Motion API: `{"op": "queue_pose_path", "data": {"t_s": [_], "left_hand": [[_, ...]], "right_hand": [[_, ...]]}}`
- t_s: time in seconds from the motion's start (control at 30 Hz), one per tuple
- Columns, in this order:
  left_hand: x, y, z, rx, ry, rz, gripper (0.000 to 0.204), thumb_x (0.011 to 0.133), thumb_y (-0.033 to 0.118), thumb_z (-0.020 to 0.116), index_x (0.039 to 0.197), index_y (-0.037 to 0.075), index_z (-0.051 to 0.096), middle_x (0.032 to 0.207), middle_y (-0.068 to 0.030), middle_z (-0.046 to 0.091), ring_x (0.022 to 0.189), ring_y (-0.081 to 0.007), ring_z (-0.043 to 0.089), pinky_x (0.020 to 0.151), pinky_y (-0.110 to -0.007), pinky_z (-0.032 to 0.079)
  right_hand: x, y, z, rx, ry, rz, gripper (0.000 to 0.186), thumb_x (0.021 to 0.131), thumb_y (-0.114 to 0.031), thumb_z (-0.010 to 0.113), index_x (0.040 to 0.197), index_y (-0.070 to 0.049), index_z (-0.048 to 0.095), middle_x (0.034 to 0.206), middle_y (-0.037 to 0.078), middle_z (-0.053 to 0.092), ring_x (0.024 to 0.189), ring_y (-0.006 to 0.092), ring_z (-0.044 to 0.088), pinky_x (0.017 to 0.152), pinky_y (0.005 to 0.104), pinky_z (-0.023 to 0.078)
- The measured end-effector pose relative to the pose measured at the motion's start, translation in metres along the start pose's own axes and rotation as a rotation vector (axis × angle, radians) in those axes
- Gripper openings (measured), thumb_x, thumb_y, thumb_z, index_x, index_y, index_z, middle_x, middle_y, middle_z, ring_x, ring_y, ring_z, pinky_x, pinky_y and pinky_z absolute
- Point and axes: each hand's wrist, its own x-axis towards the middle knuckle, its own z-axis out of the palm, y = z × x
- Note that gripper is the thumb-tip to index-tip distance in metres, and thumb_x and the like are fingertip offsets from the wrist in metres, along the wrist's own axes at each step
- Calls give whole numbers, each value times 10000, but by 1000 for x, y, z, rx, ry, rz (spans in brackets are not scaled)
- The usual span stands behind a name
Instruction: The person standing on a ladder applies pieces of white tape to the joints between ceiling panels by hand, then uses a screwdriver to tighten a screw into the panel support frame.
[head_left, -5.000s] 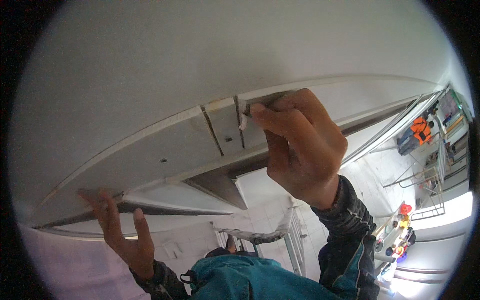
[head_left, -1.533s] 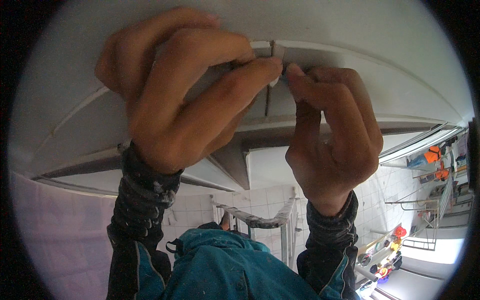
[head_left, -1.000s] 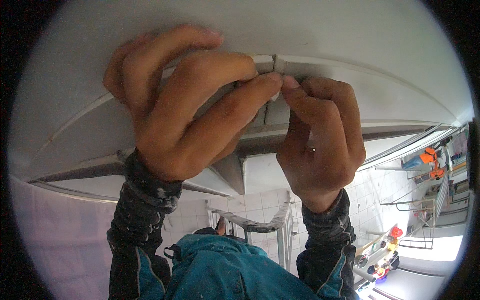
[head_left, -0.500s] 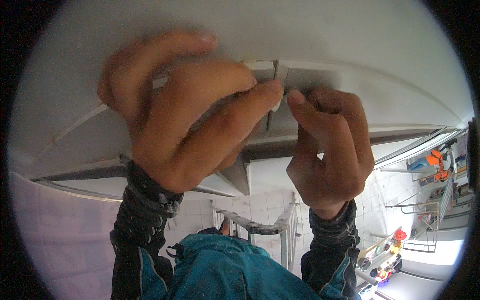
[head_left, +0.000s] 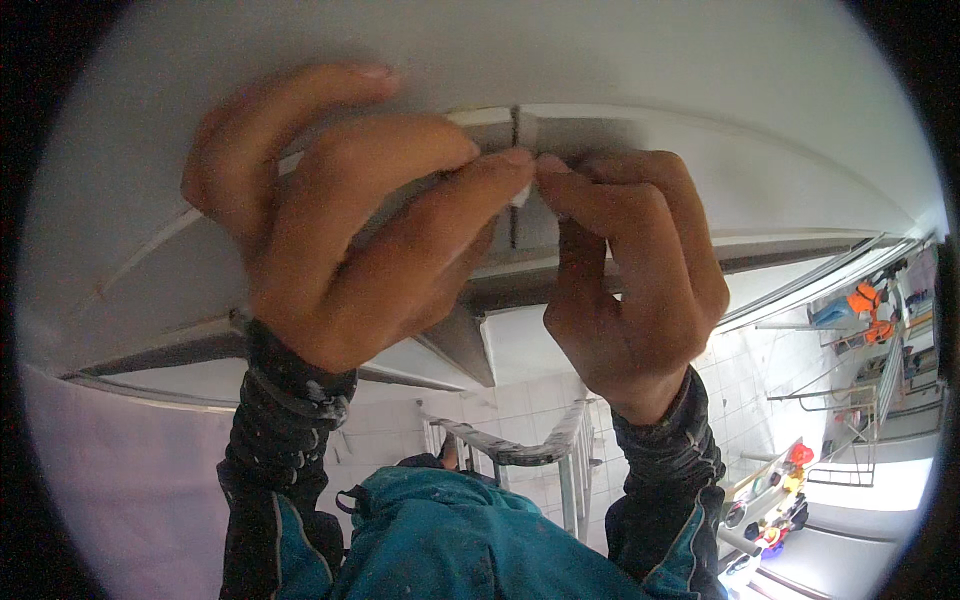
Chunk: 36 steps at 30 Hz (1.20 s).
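Observation:
Both my hands are raised to a pale recessed ceiling edge, their fingertips meeting at a dark narrow seam (head_left: 514, 232). A small whitish strip (head_left: 521, 196), perhaps tape or paper, shows at the seam just under the fingertips. My left hand (head_left: 345, 235) pinches it between thumb and index finger, with the other fingers bent and apart. From the other side my right hand (head_left: 640, 270) is closed in a pinch at the same strip, its fingers curled. The fingertips hide most of the strip.
Below me stands a paint-spattered metal ladder (head_left: 520, 452) on a white tiled floor (head_left: 740, 385). Off to the right are a metal scaffold frame (head_left: 850, 425), a person in orange (head_left: 865, 300) and a board with tools and colourful items (head_left: 770, 510). A pinkish wall (head_left: 120, 470) rises at left.
Both hands have shifted slightly to the left in view. The right fingertips have come closer to the left ones, narrowing the gap at the seam.

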Motion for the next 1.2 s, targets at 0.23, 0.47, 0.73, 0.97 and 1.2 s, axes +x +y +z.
{"op": "queue_pose_path", "data": {"t_s": [0.23, 0.47, 0.73, 0.97, 1.2], "left_hand": [[2, 5, -4, 8, -48, -55, 385, 591, 62, 801, 952, 189, 762, 926, 3, 630, 927, -251, 592, 899, -488, 486], [-5, 6, -2, 11, -26, -56, 354, 616, 77, 788, 946, 201, 762, 926, 7, 622, 932, -251, 585, 915, -485, 475], [-4, 3, 2, 48, 21, -29, 340, 621, 105, 781, 945, 207, 763, 945, 23, 622, 952, -222, 567, 945, -474, 463], [-5, 8, -3, 33, -47, -61, 334, 644, 109, 777, 958, 220, 755, 959, 30, 616, 967, -222, 565, 954, -468, 460], [-5, 5, -5, 37, -42, -69, 335, 655, 110, 780, 958, 248, 748, 965, 43, 615, 1029, -228, 543, 968, -469, 447]], "right_hand": [[-2, -7, -6, -8, -46, 82, 306, 724, 207, 673, 922, -25, 693, 875, 128, 652, 711, 181, 666, 561, 279, 520], [-4, -14, 0, -39, -49, 130, 304, 723, 188, 690, 932, -33, 690, 894, 117, 652, 716, 180, 662, 579, 270, 522], [-8, -6, -10, 80, -158, 92, 500, 591, -177, 831, 992, 43, 629, 958, 190, 597, 825, 344, 632, 696, 385, 537], [-6, -11, 1, 24, -38, 141, 254, 730, 178, 686, 902, -10, 690, 841, 110, 638, 686, 150, 648, 514, 275, 500], [-3, -12, -3, 8, -52, 106, 254, 716, 182, 690, 891, -1, 689, 854, 113, 647, 678, 178, 653, 544, 259, 505]]}}
